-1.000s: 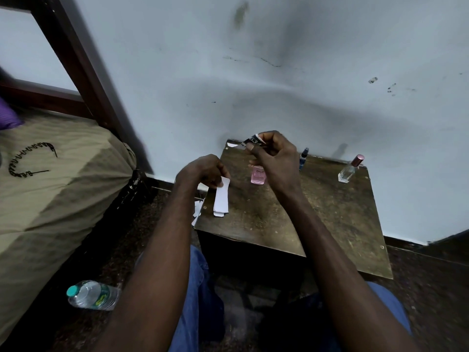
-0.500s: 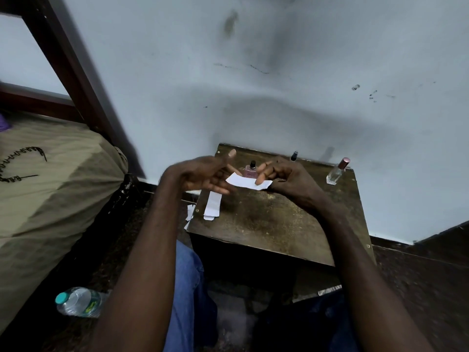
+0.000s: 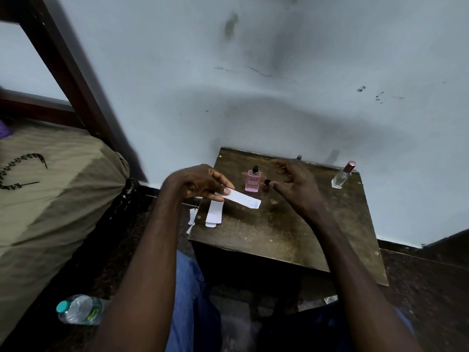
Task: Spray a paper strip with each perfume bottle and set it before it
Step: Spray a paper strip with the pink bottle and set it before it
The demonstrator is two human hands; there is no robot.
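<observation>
A small wooden table [image 3: 291,240] stands against the wall. At its back are a pink perfume bottle [image 3: 252,181], a clear bottle with a pink cap [image 3: 342,175] and the top of a blue bottle [image 3: 299,156], mostly hidden behind my right hand. My left hand [image 3: 200,184] pinches one end of a white paper strip [image 3: 245,198], which lies just in front of the pink bottle. My right hand [image 3: 295,185] hovers with its fingers spread, its thumb tip beside a small dark cap [image 3: 266,184]. A stack of spare strips [image 3: 214,215] lies at the table's left edge.
A few strips [image 3: 191,221] hang off the table's left side. A plastic water bottle [image 3: 78,309] lies on the floor at lower left. A bed with an olive cover [image 3: 50,194] and its dark wooden frame [image 3: 73,72] fill the left. My knees are under the table's front edge.
One second ago my right hand held a small dark bottle up; then both hands held the strip. Now my right hand has let go and my left hand holds the strip before the pink bottle.
</observation>
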